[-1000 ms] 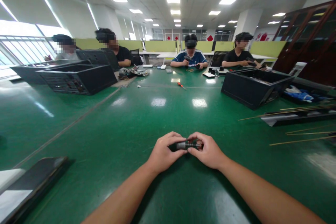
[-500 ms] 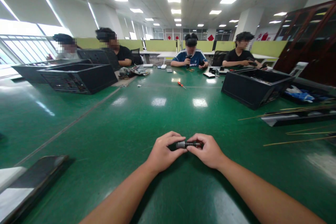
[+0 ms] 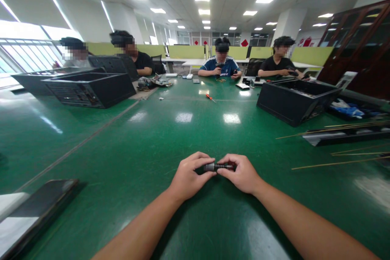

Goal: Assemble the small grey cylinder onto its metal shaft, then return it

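Observation:
A short cylindrical part [image 3: 210, 167] lies level between my two hands, a little above or on the green table; which of these I cannot tell. It has a silver-grey sleeve at its left and a dark, ribbed, spring-like shaft running right. My left hand [image 3: 191, 174] pinches the sleeve end with thumb and fingers. Thumb and fingers of my right hand [image 3: 242, 172] close round the shaft end, hiding its right tip. The fingertips of both hands nearly meet in the middle.
An orange-handled screwdriver [image 3: 209, 97] lies further up the green table [image 3: 170, 134]. Black computer cases stand left [image 3: 91, 89] and right [image 3: 295, 105]. Thin yellowish rods [image 3: 341, 163] stick out from the right. A dark flat panel [image 3: 45, 201] lies front left. Several people sit across the table.
Both hands keep nearly the same hold, and the cylindrical part barely shifts. The view has moved very slightly.

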Demonstrator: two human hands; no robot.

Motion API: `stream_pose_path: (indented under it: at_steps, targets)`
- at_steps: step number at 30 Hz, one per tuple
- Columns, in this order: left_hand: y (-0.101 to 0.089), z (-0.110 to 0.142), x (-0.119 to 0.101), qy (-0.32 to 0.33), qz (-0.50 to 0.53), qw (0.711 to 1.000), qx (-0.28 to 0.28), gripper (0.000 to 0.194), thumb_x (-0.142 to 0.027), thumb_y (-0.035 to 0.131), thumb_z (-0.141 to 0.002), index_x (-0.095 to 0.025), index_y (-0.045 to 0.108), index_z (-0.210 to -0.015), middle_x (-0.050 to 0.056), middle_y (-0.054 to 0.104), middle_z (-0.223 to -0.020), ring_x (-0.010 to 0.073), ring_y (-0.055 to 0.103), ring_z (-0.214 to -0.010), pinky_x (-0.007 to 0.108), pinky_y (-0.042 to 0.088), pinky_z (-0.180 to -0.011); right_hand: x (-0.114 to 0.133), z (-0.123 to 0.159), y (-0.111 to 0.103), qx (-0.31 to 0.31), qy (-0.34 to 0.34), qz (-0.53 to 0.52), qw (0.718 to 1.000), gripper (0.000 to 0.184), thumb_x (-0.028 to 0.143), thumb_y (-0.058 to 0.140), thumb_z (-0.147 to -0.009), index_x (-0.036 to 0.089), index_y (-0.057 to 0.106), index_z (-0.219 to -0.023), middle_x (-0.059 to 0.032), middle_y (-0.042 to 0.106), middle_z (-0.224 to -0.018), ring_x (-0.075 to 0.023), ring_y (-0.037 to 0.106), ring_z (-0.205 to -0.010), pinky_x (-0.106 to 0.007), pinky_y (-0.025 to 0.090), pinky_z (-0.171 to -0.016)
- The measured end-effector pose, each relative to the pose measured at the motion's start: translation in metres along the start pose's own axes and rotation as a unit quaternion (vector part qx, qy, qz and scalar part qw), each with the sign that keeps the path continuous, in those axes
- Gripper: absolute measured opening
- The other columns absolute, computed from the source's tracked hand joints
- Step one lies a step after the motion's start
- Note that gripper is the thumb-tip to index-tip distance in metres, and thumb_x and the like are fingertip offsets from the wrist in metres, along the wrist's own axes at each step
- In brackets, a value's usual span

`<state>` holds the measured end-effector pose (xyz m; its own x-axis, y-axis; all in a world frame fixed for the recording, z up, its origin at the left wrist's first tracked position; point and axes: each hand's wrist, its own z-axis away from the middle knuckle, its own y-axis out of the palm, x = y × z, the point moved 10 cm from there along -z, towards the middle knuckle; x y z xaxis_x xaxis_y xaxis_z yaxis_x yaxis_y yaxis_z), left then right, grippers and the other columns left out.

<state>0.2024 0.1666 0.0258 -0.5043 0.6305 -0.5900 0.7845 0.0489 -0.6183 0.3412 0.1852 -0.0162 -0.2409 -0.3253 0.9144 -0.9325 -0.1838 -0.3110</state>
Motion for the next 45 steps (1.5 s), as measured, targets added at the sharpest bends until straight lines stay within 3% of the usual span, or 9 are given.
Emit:
stream_pose_path:
  at_steps: [21,29,45]
  targets:
    - [-0.0010,0.0015,-0.0002,-0.003,-0.002,1.000,0.001,0.027,-0.023,0.075,-0.075,-0.023,0.073,-0.102,0.005,0.071,-0.097,0.0182,0.067,-0.090,0.030,0.054,-0.082,0.0017,-0.0003,-0.0023,0.000,0.000,0.006,1.000,0.010,0.024,0.071,-0.071,0.017,0.070,-0.078,-0.0004,0.064,-0.067,-0.0139,0.054,-0.060,-0.024,0.041,-0.056]
    - [-0.0005,0.0008,-0.0014,0.001,-0.009,1.000,0.005,0.026,-0.023,0.074,-0.075,-0.023,0.073,-0.102,0.006,0.071,-0.098,0.0186,0.068,-0.091,0.031,0.055,-0.083,-0.0005,-0.0003,-0.0009,0.019,0.006,0.016,1.000,0.011,0.029,0.070,-0.073,0.018,0.069,-0.075,0.0019,0.056,-0.058,-0.0117,0.045,-0.053,-0.023,0.034,-0.051]
    - [-0.0042,0.0017,-0.0017,0.016,-0.023,1.000,-0.008,0.027,-0.022,0.074,-0.076,-0.023,0.072,-0.102,0.005,0.071,-0.098,0.0176,0.068,-0.090,0.031,0.055,-0.083,-0.0072,-0.0004,-0.0047,-0.003,0.011,0.021,1.000,0.013,0.025,0.072,-0.070,0.015,0.070,-0.077,0.0043,0.049,-0.054,-0.0099,0.042,-0.050,-0.022,0.031,-0.049]
